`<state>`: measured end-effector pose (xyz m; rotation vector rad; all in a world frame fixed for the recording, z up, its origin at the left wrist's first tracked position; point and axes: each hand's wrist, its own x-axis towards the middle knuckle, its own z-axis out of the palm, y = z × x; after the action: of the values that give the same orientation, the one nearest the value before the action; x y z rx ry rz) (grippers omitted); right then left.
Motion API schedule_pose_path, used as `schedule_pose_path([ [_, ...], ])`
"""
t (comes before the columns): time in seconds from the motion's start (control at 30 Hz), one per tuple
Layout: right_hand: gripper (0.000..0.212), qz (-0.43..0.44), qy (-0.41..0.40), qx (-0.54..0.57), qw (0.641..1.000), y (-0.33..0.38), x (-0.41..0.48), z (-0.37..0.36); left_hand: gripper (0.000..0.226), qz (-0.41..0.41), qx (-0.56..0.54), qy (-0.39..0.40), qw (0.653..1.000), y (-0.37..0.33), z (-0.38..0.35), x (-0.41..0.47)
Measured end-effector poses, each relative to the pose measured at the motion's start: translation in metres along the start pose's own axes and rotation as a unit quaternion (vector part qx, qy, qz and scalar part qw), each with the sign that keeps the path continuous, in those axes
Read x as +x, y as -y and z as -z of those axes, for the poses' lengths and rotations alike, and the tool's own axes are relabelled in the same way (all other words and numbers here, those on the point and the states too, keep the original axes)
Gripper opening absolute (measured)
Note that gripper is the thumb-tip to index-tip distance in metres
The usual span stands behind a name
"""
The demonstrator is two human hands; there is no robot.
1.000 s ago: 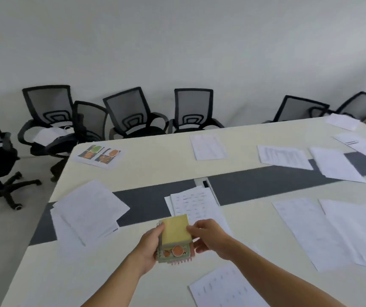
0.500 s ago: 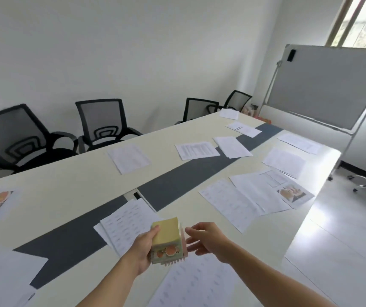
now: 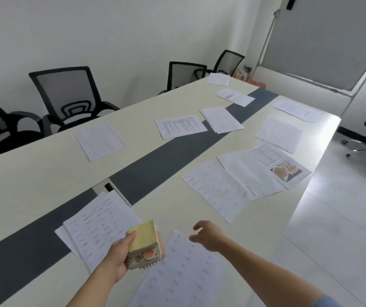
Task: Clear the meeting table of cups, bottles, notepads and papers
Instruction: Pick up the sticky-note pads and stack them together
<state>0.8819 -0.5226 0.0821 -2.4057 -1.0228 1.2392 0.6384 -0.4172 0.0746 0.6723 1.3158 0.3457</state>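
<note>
**Free right hand over the near sheet, notepad block held in the left**

We've got the left hand (image 3: 120,260) wrapped around a small block of notepads (image 3: 144,245), thumb on its yellow top face and fingers under it, held just above the table edge. The right hand (image 3: 208,237) is empty, fingers spread and curled, hovering over the table with nothing in it.

Here's the relation that matters. The nearest loose sheet (image 3: 184,273) lies directly beneath and just toward us from that open right hand, its long axis running away from us and slightly to the right. The right hand is plainly the closer one, and it is the only free one, so we'd judge it takes that sheet. A second printed sheet (image 3: 99,227) sits to the left, under and beyond the notepad block, near the left hand, but that hand is full.

Further out on the right, a cluster of overlapping papers (image 3: 239,182) lies well apart from both hands, one with a colour photo (image 3: 288,171) by the table edge.

The table (image 3: 33,178) is pale cream with a dark grey strip (image 3: 166,158) down the middle. Many more sheets are scattered to the far end; we see no cups or bottles. Black mesh chairs (image 3: 71,96) line the far side against a white wall, and a whiteboard (image 3: 323,41) stands at the right. Most of the clearing looks undone.
</note>
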Motion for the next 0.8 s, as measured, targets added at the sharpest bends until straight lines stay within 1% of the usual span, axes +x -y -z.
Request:
schedule_pose_path([
  [0.07, 0.071, 0.044, 0.035, -0.130, 0.990, -0.007, 0.020, -0.025, 0.025, 0.006, -0.023, -0.027, 0.999, 0.004, 0.009, 0.009],
  [0.17, 0.100, 0.128, 0.117, -0.275, 0.946, -0.004, 0.035, -0.081, 0.024, 0.021, -0.050, -0.069, 0.996, 0.012, 0.036, 0.013],
  [0.23, 0.107, 0.173, 0.151, -0.383, 0.895, 0.004, 0.038, -0.118, 0.024, 0.032, -0.062, -0.100, 0.993, 0.020, 0.060, 0.010],
  [0.27, 0.109, 0.190, 0.154, -0.426, 0.871, 0.009, 0.040, -0.133, 0.025, 0.038, -0.067, -0.115, 0.990, 0.023, 0.072, 0.007],
  [0.3, 0.109, 0.200, 0.148, -0.450, 0.858, 0.014, 0.041, -0.143, 0.025, 0.044, -0.073, -0.127, 0.988, 0.026, 0.084, 0.002],
  [0.37, 0.107, 0.221, 0.130, -0.452, 0.854, 0.031, 0.046, -0.156, 0.027, 0.050, -0.091, -0.146, 0.984, 0.033, 0.113, -0.008],
  [0.43, 0.100, 0.242, 0.098, -0.434, 0.862, 0.049, 0.053, -0.161, 0.030, 0.050, -0.108, -0.155, 0.981, 0.040, 0.138, -0.018],
  [0.5, 0.100, 0.250, 0.068, -0.429, 0.866, 0.069, 0.059, -0.167, 0.031, 0.044, -0.117, -0.166, 0.978, 0.045, 0.161, -0.027],
  [0.57, 0.101, 0.246, 0.086, -0.435, 0.862, 0.086, 0.057, -0.180, 0.032, 0.038, -0.131, -0.174, 0.975, 0.049, 0.183, -0.037],
  [0.63, 0.100, 0.237, 0.119, -0.456, 0.850, 0.102, 0.047, -0.200, 0.033, 0.029, -0.141, -0.177, 0.974, 0.053, 0.210, -0.048],
  [0.7, 0.101, 0.230, 0.131, -0.471, 0.842, 0.112, 0.034, -0.217, 0.033, 0.016, -0.150, -0.175, 0.973, 0.055, 0.235, -0.057],
  [0.8, 0.096, 0.209, 0.120, -0.464, 0.853, 0.124, 0.013, -0.236, 0.031, 0.002, -0.145, -0.163, 0.976, 0.056, 0.272, -0.075],
])
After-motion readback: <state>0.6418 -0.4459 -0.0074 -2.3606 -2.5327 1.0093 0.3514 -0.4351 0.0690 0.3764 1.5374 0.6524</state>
